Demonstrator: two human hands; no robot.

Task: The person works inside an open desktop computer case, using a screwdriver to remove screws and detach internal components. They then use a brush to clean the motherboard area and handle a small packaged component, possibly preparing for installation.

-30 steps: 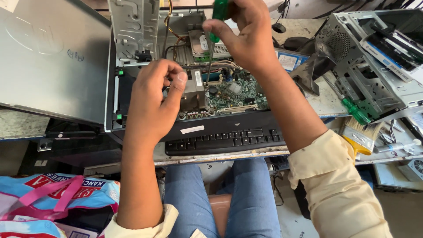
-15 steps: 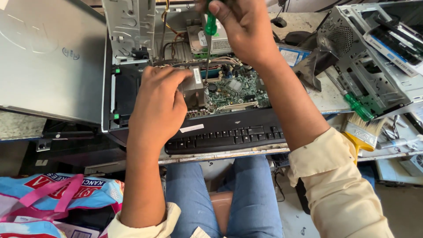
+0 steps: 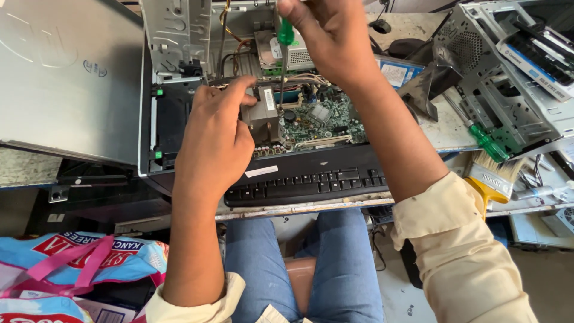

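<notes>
Cluttered workbench holds the open computer case, where your left hand pinches the heatsink steady, apparently, while your right hand clamps the green screwdriver upright above it.

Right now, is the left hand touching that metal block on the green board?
Touching. The head view shows the left hand with its fingertips pressed against the side of the metal heatsink, no gap between them.
</notes>
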